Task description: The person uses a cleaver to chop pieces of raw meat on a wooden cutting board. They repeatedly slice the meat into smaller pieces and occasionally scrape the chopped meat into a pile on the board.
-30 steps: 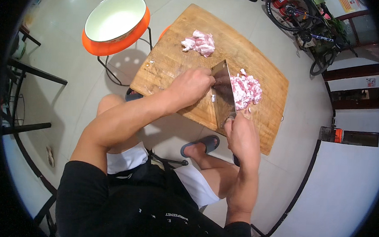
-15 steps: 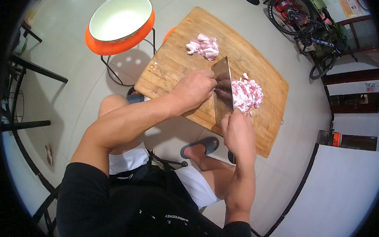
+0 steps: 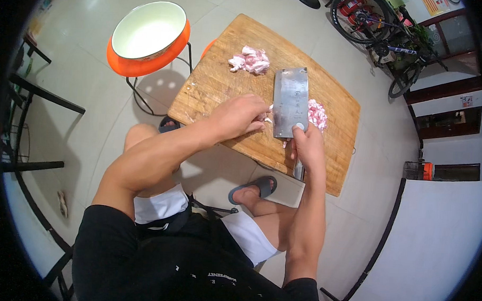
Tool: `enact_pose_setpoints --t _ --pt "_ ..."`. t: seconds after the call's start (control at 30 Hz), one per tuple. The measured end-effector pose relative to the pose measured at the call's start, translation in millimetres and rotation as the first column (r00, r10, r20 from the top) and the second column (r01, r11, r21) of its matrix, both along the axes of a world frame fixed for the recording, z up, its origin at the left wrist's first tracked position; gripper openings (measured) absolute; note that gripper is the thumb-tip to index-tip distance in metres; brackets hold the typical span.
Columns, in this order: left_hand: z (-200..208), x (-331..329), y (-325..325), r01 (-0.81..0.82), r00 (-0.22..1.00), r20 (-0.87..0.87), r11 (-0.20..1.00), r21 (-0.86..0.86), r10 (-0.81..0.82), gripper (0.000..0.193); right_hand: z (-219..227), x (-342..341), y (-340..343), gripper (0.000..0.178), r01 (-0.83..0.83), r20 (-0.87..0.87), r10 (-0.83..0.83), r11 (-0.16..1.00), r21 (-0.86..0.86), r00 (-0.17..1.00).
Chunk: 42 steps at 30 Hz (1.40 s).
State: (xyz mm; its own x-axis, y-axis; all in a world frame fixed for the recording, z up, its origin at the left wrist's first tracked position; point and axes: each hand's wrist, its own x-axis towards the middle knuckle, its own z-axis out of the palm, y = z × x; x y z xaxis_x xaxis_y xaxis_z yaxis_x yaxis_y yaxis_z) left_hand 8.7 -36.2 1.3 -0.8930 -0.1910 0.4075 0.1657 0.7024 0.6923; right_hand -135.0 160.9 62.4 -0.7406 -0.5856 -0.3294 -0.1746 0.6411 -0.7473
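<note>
My right hand (image 3: 308, 146) grips the handle of a broad metal cleaver (image 3: 291, 102), its thumb against the base of the blade. The blade's flat side faces up and partly covers a heap of chopped pale pink meat (image 3: 317, 115). Just left of the blade, my left hand (image 3: 241, 116) is closed, fingers curled, on a small piece of meat (image 3: 269, 114) that mostly hides under them. All this is over a thick wooden cutting board (image 3: 334, 154). Larger meat chunks (image 3: 250, 60) lie in a pile near the board's far left side.
A white-lined basin (image 3: 149, 30) with an orange outside stands on a black metal stand (image 3: 143, 102) left of the board. Dark chair legs (image 3: 46, 93) reach in at the left. Bicycles (image 3: 365, 22) are parked at the far right. My slippered foot (image 3: 254, 191) rests below the board.
The cleaver has turned from nearly edge-on to showing its broad flat side, now over part of the chopped heap. My left hand has shifted slightly left, away from the blade.
</note>
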Motion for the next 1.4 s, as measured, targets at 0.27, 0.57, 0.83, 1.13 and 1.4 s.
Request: enact_pose_setpoints --t 0.27,0.57,0.83,1.13,1.4 --pt "0 3 -2 -0.008 0.997 0.081 1.0 -0.025 0.01 0.014 32 39 5 0.028 -0.057 -0.357 0.137 0.972 0.227 0.924" --pt "-4 -2 4 -0.024 0.992 0.123 0.999 -0.044 0.029 0.012 42 72 -3 0.029 -0.137 -0.514 0.338 0.911 0.39 0.788" --pt "-3 -6 -1 -0.078 0.987 0.133 0.991 -0.108 0.092 0.009 29 57 -29 0.03 -0.2 -0.52 0.372 0.913 0.356 0.769" --pt "-4 -8 6 0.002 0.995 0.099 0.996 -0.093 0.007 0.011 34 68 -13 0.032 -0.161 -0.475 0.363 0.896 0.414 0.802" --pt "-4 -3 11 0.106 0.989 0.1 0.994 -0.001 -0.106 0.012 3 8 -32 0.031 -0.175 -0.3 0.25 0.951 0.254 0.921"
